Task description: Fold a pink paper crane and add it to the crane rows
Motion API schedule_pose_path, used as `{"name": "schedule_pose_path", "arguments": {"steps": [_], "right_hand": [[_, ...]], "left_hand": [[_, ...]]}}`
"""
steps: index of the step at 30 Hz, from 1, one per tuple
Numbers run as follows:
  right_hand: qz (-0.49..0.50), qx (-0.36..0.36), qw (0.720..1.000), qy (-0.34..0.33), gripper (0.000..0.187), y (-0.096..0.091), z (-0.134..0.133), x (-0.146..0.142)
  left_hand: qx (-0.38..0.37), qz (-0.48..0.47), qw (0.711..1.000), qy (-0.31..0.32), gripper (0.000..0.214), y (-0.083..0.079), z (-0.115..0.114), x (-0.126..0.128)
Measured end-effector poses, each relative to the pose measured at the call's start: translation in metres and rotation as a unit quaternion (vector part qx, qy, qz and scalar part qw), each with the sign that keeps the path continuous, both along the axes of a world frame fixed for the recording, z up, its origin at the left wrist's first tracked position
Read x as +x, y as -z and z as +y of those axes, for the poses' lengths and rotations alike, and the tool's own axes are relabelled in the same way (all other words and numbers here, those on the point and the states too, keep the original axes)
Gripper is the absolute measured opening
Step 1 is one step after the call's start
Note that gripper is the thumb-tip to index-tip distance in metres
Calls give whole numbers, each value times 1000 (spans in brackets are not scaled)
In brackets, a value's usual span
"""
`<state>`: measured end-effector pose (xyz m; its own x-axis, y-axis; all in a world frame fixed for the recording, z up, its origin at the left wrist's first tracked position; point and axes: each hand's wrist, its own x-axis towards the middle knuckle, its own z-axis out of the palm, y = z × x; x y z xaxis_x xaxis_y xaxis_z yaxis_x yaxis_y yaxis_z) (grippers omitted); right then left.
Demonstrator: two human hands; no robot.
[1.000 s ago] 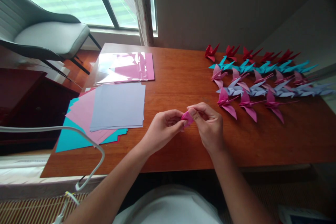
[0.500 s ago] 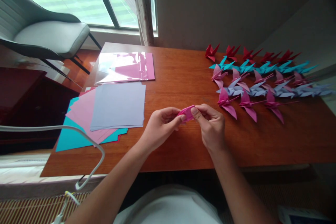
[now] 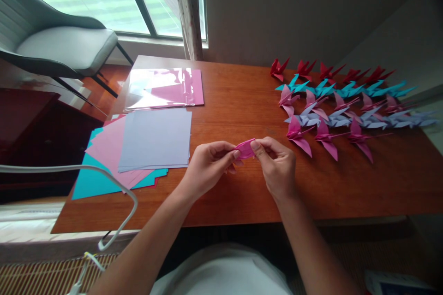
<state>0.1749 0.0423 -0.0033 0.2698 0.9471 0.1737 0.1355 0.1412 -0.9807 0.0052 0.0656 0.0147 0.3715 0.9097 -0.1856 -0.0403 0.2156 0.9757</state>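
A small folded piece of bright pink origami paper is stretched between my two hands, above the wooden table. My left hand pinches its left end between thumb and fingers. Its right end is gripped by my right hand, thumb on top. The fingertips cover both ends, so the full folded shape is hidden. To the right of my hands stand several folded paper cranes in rows: magenta cranes nearest, then pale lavender cranes, light pink cranes, turquoise cranes and red cranes at the back.
Fanned sheets of lavender paper, pink paper and turquoise paper lie at the table's left. Behind them is a clear packet of paper. A white cable loops over the left front edge. A chair stands beyond.
The folded pink paper has turned slightly, showing more of its flat side. My left hand has shifted a little to the left; both hands keep their hold.
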Motion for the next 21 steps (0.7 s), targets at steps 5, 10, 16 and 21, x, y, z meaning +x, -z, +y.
{"name": "schedule_pose_path", "arguments": {"steps": [5,10,16,21], "right_hand": [[33,-6,999,-7,16,0,1,0],[56,-22,998,-13,19,0,2,-1],[5,5,1000,17,18,0,1,0],[19,-33,999,-8,21,2,2,1]], "left_hand": [[-15,-24,1000,1,24,-2,1,2],[-29,-23,999,8,22,-4,1,3],[-45,-28,998,36,20,-5,-1,2],[-44,-23,998,27,18,-5,1,3]]}}
